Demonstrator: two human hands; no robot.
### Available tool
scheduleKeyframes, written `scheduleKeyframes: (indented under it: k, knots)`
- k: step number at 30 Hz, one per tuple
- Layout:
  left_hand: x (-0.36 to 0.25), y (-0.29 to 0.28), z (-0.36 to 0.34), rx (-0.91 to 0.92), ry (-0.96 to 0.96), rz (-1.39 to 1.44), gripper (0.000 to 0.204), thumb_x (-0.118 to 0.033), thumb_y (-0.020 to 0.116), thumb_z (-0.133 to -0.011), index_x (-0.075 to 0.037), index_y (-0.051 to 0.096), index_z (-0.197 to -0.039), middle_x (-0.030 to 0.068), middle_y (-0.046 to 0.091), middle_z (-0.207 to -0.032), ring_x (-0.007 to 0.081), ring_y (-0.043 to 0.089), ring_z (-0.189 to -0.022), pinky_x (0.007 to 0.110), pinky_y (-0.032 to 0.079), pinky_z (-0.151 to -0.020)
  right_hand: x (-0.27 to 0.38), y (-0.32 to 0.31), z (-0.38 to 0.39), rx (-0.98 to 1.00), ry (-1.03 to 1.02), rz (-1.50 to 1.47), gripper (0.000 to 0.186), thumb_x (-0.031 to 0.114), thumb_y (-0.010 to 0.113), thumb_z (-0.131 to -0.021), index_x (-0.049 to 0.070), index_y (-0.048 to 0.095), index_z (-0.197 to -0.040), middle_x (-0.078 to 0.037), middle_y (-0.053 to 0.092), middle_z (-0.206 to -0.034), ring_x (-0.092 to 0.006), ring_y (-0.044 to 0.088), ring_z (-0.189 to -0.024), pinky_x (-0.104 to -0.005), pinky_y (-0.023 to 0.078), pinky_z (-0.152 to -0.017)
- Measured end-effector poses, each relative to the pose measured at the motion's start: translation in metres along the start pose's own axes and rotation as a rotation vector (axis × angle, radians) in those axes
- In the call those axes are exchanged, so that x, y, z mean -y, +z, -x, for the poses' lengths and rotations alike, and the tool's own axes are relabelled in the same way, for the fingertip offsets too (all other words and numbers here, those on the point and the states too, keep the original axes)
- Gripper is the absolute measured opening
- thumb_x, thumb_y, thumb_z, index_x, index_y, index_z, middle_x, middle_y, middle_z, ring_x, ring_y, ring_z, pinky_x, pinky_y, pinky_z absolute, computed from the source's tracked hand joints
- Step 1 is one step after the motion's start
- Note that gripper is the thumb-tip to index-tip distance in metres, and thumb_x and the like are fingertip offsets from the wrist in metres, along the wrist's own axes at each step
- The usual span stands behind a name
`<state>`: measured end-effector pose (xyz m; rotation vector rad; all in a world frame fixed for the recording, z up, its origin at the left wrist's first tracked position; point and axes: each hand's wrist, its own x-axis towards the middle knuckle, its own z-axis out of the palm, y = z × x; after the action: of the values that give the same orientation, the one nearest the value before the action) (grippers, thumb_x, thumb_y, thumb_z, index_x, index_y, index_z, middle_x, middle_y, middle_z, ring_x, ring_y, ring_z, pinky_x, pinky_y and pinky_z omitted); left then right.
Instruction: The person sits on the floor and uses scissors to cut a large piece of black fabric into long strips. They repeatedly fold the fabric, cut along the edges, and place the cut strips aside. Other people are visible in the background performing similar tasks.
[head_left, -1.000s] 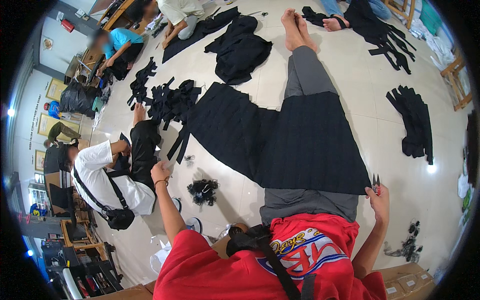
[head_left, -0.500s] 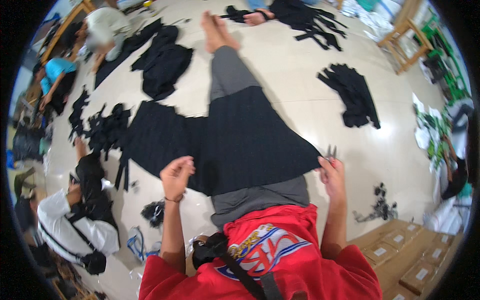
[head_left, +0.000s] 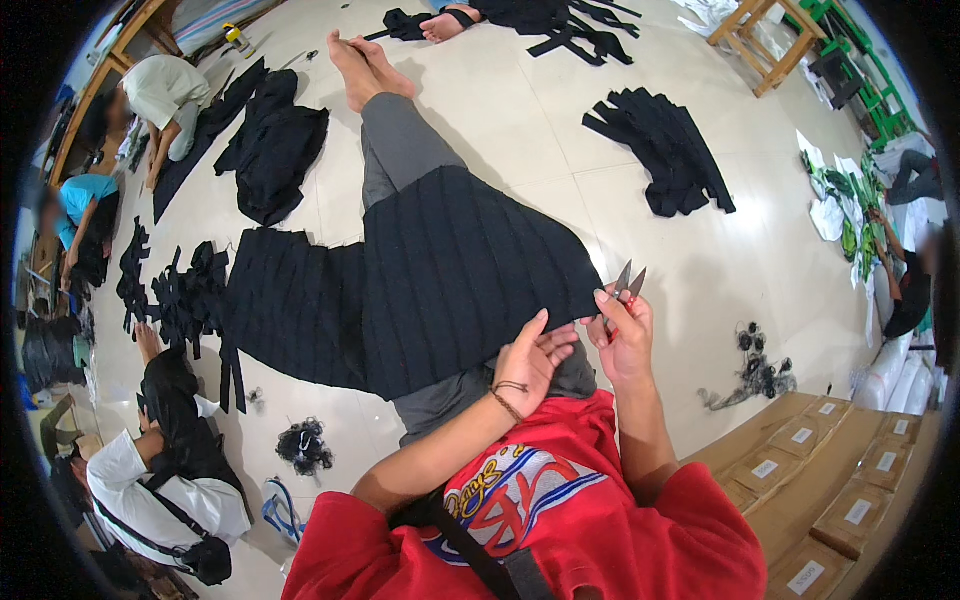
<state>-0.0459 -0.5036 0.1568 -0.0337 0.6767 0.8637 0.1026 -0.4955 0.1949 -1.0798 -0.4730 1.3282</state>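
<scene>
A wide black cloth with parallel seams (head_left: 455,285) lies across my outstretched legs, its left part reaching onto the floor. My right hand (head_left: 624,338) is closed around small snips (head_left: 624,288), blades pointing up and apart, a bit of red showing at the handle. Its thumb and fingertips are at the cloth's right corner, and seem to pinch it. Close by on the left, my left hand (head_left: 535,362) is at the cloth's near edge, palm turned up and fingers apart. Nothing shows in it; whether its fingertips touch the cloth I cannot tell.
Black strips (head_left: 190,295) lie left of the cloth; more black pieces (head_left: 670,155) lie farther right. Thread scraps (head_left: 303,447) and a blue sandal (head_left: 282,510) sit at lower left. Cardboard boxes (head_left: 800,480) stand at lower right, a wooden stool (head_left: 765,45) beyond. Other people (head_left: 160,470) sit around.
My left hand has moved right, from the cloth's left side to beside my right hand. The snips' blades look wider apart. The whole view has shifted and turned slightly.
</scene>
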Motion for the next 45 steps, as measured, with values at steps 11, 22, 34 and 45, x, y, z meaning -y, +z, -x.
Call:
scheduleKeyframes:
  k: [11, 22, 34, 45]
  knots:
    - [-0.038, 0.024, 0.043, -0.148, 0.365, -0.194, 0.020, -0.013, 0.068, -0.092, 0.006, 0.066, -0.087, 0.0155, 0.068, -0.080, 0.0267, 0.071, -0.077, 0.033, 0.056, -0.067, 0.001, 0.023, 0.018, 0.043, 0.178, -0.103, 0.016, 0.012, 0.072, -0.087, 0.009, 0.057, -0.081, 0.002, 0.051, -0.061, -0.0112, 0.057, -0.048, -0.0215, 0.032, -0.038]
    - [-0.058, 0.046, 0.054, -0.273, 0.272, -0.161, 0.026, -0.022, 0.075, -0.086, -0.002, 0.060, -0.076, 0.0190, 0.068, -0.084, 0.0293, 0.071, -0.076, 0.034, 0.055, -0.063, 0.007, 0.037, 0.016, 0.119, 0.301, -0.220, 0.030, 0.022, 0.070, -0.090, 0.009, 0.052, -0.070, -0.009, 0.053, -0.051, -0.0127, 0.043, -0.037, -0.0248, 0.029, -0.036]
    - [-0.062, -0.030, 0.065, 0.057, -0.219, -0.965, 0.034, -0.023, 0.067, -0.093, 0.004, 0.069, -0.072, 0.0153, 0.071, -0.074, 0.0187, 0.067, -0.056, 0.026, 0.049, -0.047, -0.007, -0.023, 0.013, 0.371, 0.163, 0.953, 0.025, 0.015, 0.067, -0.079, 0.000, 0.057, -0.062, -0.002, 0.049, -0.052, -0.0080, 0.045, -0.049, -0.0302, 0.037, -0.046]
    - [-0.159, -0.048, 0.045, -0.101, 0.928, -2.025, 0.036, -0.028, 0.082, -0.078, -0.002, 0.070, -0.100, 0.0120, 0.071, -0.096, 0.0211, 0.067, -0.089, 0.035, 0.053, -0.080, -0.021, -0.032, -0.018, 0.081, 0.009, 0.926, 0.033, 0.025, 0.078, -0.081, -0.001, 0.063, -0.094, -0.002, 0.063, -0.075, -0.0098, 0.055, -0.068, -0.0274, 0.045, -0.064]
